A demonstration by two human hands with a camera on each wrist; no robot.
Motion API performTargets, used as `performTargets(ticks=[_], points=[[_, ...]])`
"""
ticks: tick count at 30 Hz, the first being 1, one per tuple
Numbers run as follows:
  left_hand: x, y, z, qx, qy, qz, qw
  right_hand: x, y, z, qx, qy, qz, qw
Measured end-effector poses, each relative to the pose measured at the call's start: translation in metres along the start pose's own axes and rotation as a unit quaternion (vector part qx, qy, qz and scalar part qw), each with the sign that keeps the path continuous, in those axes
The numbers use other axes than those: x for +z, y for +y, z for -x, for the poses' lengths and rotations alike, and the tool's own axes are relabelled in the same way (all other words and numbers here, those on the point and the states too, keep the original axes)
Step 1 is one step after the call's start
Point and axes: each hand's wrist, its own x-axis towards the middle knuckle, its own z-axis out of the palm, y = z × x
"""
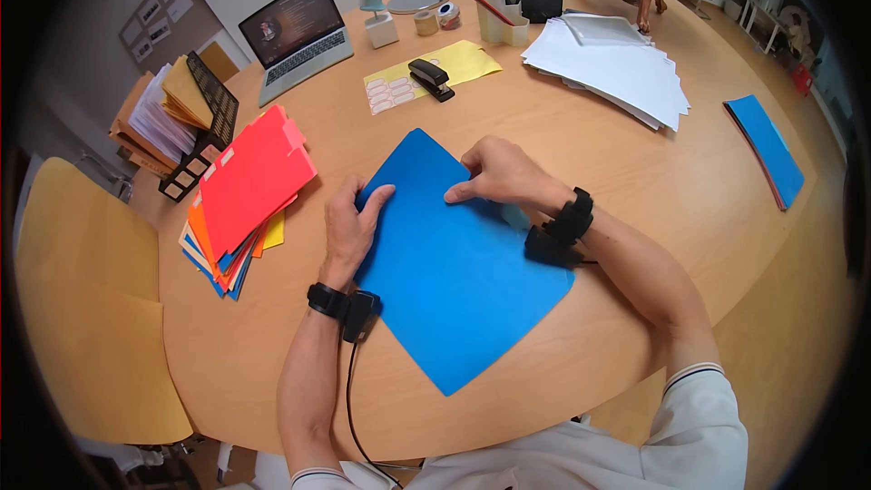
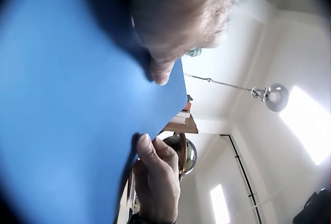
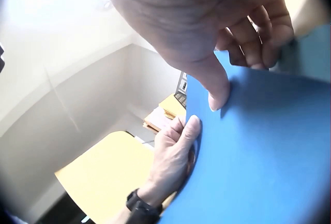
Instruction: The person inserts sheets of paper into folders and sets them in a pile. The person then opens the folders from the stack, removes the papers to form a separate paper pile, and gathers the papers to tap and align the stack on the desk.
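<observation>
A plain blue file folder is held tilted over the front of the table, one corner pointing toward the person. My left hand grips its left edge, thumb on the upper face and fingers behind. At the upper right edge my right hand pinches the folder, thumb on top and fingers underneath. In the right wrist view, the right hand's curled fingers show just beyond the folder's edge. Across the folder in the left wrist view, the right hand holds the edge.
Left lies a pile of red and other coloured folders, beside a black file rack. Farther back are a laptop, a stapler on yellow sheets, a pen holder and white papers. More blue folders lie far right.
</observation>
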Motion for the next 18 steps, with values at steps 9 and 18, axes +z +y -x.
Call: performTargets(ticks=[9,18], points=[[-0.008,-0.019,-0.006,-0.070,0.155,0.081,0.982,0.007,0.020,-0.008,-0.020,0.020,-0.125,0.992],[-0.003,-0.004,-0.006,-0.136,0.022,0.252,0.958,0.002,0.036,-0.017,0.039,0.197,-0.419,0.886]])
